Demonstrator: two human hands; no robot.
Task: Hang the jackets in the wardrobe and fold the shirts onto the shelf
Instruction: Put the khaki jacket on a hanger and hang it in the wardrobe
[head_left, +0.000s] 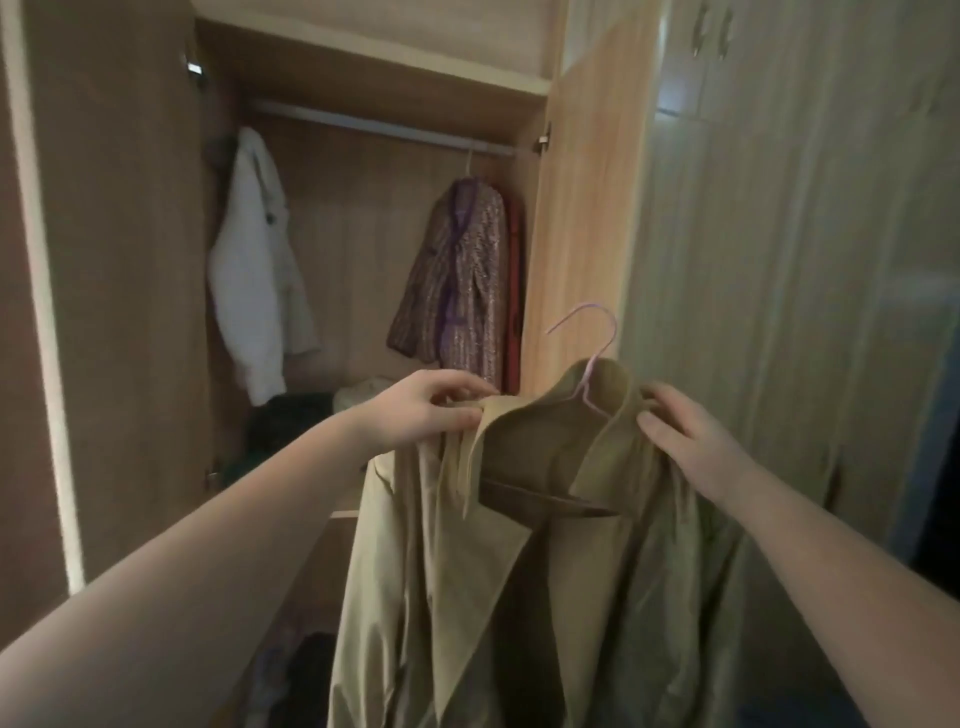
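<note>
A wardrobe (363, 218) of light, wood-grained board stands open, its back panel in dim, warm light. Its left door (119, 260) swings out wide, with a pale edge strip and a metal hinge (194, 67) near the top; its right door (582, 208) stands open on the other side. A metal rail (374, 127) runs across just under an upper board (363, 57). Lower down, the front edge of a shelf (343, 513) shows. To the right stand closed, paler cupboard doors (779, 260) with slim handles (702, 31) high up. At the far right edge is a dark bluish strip (940, 441), too dim to identify.
</note>
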